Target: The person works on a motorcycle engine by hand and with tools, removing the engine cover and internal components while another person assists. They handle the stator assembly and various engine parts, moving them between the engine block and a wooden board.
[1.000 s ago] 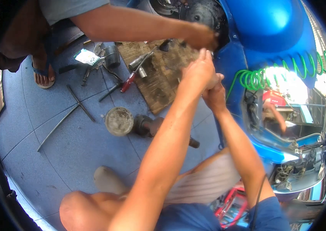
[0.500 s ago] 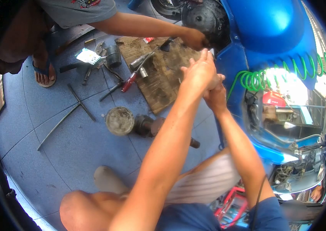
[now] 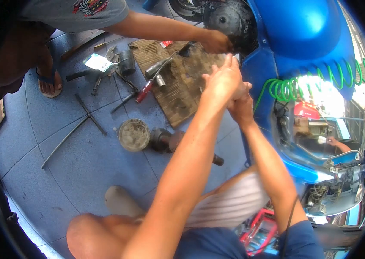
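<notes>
In the head view both my arms reach forward to the lower body of the blue vehicle point(image 3: 265, 64). My left hand point(image 3: 225, 82) has its fingers stretched out and apart, palm turned away from me. Close against it, lower and to the right, my right hand point(image 3: 240, 107) is closed with its fingers curled. What lies between or behind the two hands is hidden. Just beyond them is a dark round metal drum point(image 3: 228, 23), which a co-worker's hand point(image 3: 216, 42) reaches at its lower edge. Beneath my hands lies a worn piece of cardboard point(image 3: 182, 97).
A red-handled screwdriver point(image 3: 145, 91) and metal sockets point(image 3: 160, 80) lie on the cardboard's left side. Nearby are a metal puller point(image 3: 112, 64), a cross-shaped wrench point(image 3: 88, 115) and a round tin point(image 3: 134, 135). A green coiled hose point(image 3: 284, 90) hangs at right. The co-worker's foot point(image 3: 49, 84) stands left.
My hands hold nearly the same place. The co-worker's body has shifted slightly left, and another person's hand with something white now shows at the right.
</notes>
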Tool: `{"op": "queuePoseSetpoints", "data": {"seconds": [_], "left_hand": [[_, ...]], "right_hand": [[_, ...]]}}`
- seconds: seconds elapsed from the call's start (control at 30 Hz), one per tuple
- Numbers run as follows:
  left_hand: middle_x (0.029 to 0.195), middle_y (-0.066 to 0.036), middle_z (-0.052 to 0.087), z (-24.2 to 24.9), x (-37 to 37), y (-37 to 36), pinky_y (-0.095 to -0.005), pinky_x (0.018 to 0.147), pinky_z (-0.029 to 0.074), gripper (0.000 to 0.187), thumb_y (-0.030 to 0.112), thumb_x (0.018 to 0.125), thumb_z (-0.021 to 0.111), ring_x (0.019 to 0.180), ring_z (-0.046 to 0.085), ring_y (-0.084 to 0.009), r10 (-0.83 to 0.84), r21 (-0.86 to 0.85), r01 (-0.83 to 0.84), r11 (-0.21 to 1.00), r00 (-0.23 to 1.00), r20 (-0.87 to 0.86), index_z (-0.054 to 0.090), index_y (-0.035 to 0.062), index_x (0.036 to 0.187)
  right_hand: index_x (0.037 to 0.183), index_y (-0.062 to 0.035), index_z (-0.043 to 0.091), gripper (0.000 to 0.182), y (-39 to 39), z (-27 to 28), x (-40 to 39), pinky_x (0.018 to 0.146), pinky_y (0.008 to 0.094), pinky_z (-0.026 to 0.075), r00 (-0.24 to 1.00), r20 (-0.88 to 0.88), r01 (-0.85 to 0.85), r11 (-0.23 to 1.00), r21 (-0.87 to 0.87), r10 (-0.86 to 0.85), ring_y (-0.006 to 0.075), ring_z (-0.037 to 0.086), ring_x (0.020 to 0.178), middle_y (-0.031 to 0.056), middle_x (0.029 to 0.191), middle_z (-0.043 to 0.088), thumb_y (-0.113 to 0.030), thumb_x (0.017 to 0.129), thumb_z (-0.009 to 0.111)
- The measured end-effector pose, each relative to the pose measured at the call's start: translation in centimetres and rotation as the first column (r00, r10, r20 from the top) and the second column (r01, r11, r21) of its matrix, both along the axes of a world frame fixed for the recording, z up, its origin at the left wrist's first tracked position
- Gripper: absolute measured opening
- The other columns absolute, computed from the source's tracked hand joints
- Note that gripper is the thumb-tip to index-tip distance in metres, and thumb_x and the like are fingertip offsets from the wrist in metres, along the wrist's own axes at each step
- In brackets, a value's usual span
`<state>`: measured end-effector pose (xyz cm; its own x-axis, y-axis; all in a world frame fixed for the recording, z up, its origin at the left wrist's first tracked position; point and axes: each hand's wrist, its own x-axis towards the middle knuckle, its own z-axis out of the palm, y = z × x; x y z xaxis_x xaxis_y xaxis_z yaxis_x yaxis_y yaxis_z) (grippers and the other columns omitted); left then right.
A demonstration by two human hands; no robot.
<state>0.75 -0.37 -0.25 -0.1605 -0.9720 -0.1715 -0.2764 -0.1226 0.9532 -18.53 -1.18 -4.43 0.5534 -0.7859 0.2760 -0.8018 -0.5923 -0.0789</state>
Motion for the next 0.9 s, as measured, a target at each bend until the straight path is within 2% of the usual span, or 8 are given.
{"op": "queuePoseSetpoints", "data": {"seconds": [0.3,0.4,0.47,0.7,0.77,0.9], "left_hand": [[0.168,-0.007,0.017,-0.03,0.05,0.05,-0.0608,0.119,0.027,0.098,0.047,0.085,0.073,0.151,0.027,-0.0344,0.002,-0.006,-0.002,1.0,1.0,0.006,0.022,0.0101,0.16],[0.168,-0.007,0.018,-0.07,0.05,0.08,-0.0604,0.119,0.027,0.098,0.047,0.084,0.074,0.15,0.028,-0.0344,0.011,-0.011,-0.011,1.0,1.0,0.01,0.023,0.0104,0.16],[0.168,-0.007,0.018,-0.07,0.04,0.12,-0.0603,0.119,0.028,0.099,0.047,0.084,0.074,0.15,0.028,-0.0343,0.013,-0.012,-0.013,1.0,1.0,0.011,0.023,0.0104,0.16],[0.168,-0.007,0.019,-0.21,-0.01,0.01,-0.0581,0.119,0.028,0.1,0.048,0.083,0.075,0.15,0.028,-0.034,0.016,-0.016,-0.016,1.0,1.0,0.009,0.024,0.0097,0.16],[0.167,-0.007,0.019,-0.2,0.0,0.03,-0.0578,0.119,0.028,0.1,0.048,0.082,0.075,0.15,0.028,-0.0335,0.015,-0.016,-0.015,1.0,1.0,0.013,0.024,0.0094,0.159],[0.167,-0.008,0.02,-0.04,0.06,0.14,-0.0574,0.119,0.029,0.1,0.048,0.082,0.075,0.15,0.029,-0.0323,0.018,-0.012,-0.018,1.0,1.0,0.013,0.025,0.0086,0.159]], "right_hand": [[0.12,-0.0054,0.04,0.041,-0.13,0.03,-0.1,0.073,0.0521,0.052,1.0,0.004,-0.008,1.0,-0.002,0.008,0.048,0.066,0.087,0.0255,0.094,0.065,-0.011,0.091,0.068],[0.12,-0.0053,0.041,0.041,-0.29,-0.14,-0.26,0.073,0.0521,0.053,0.998,0.012,-0.061,0.998,-0.028,0.061,0.048,0.066,0.088,0.0254,0.094,0.065,-0.009,0.09,0.068],[0.114,-0.0027,0.059,0.033,-0.39,-0.45,-0.47,0.077,0.0418,0.055,0.999,0.042,-0.014,0.999,-0.047,0.016,0.0384,0.069,0.089,0.021,0.099,0.068,-0.012,0.085,0.074],[0.116,-0.0019,0.057,0.035,-0.11,-0.12,-0.12,0.078,0.0435,0.055,0.997,0.076,0.016,1.0,-0.009,-0.015,0.0408,0.068,0.09,0.0218,0.101,0.068,-0.01,0.086,0.073],[0.119,-0.0049,0.043,0.038,-0.04,0.1,0.05,0.073,0.0535,0.052,1.0,0.012,-0.027,0.999,-0.027,0.027,0.0481,0.066,0.086,0.0261,0.094,0.065,-0.008,0.089,0.066],[0.118,-0.0046,0.043,0.037,-0.1,-0.08,-0.07,0.073,0.0538,0.052,0.999,0.037,-0.016,1.0,-0.003,0.016,0.0488,0.065,0.087,0.0267,0.094,0.065,-0.009,0.09,0.066]]}}
